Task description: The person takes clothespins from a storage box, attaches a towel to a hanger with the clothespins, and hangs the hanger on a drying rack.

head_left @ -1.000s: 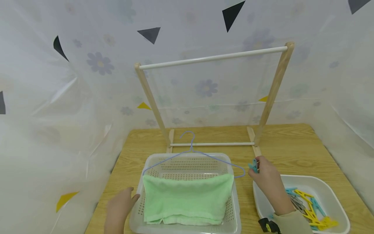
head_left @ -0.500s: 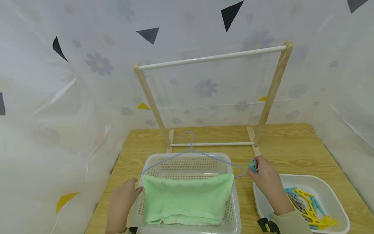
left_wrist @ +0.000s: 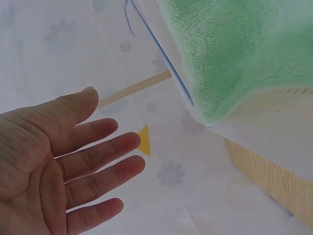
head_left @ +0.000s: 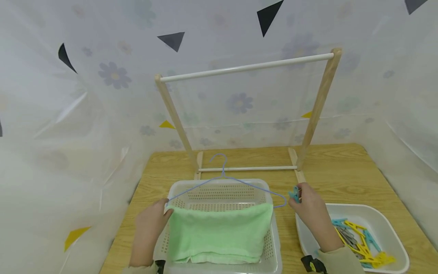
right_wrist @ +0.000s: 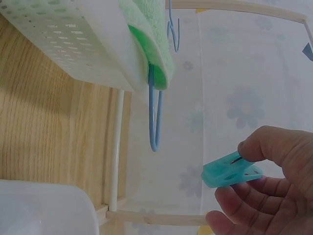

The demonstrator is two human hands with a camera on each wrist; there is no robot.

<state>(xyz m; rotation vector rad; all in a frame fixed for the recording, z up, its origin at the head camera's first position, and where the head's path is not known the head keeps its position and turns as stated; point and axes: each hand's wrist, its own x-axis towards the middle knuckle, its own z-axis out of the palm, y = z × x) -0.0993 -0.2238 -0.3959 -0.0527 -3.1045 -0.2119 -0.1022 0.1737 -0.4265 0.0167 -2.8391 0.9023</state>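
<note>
A light green towel (head_left: pixel 219 232) is draped over the lower part of a blue hanger (head_left: pixel 205 183), which lies across a white perforated basket (head_left: pixel 219 182). Beside the towel's upper left corner is my left hand (head_left: pixel 152 224). The left wrist view shows that hand (left_wrist: pixel 73 156) with its fingers spread straight, apart from the towel (left_wrist: pixel 220 54), holding nothing. To the right of the hanger's right end, my right hand (head_left: pixel 311 205) pinches a teal clothespin (head_left: pixel 295 194). In the right wrist view the clothespin (right_wrist: pixel 227 171) sits between thumb and fingers, away from the hanger's end (right_wrist: pixel 154 139).
A white tub (head_left: pixel 373 210) with several blue, yellow and grey clothespins (head_left: pixel 362 247) stands at the right. Behind the basket rises a wooden rack with a white top bar (head_left: pixel 246 67). The wooden table (head_left: pixel 342 171) ends at a plastic-sheeted wall.
My left hand has moved forward and right, along the basket's left side to the towel's upper left corner. The right hand stays almost in place with the clothespin.
</note>
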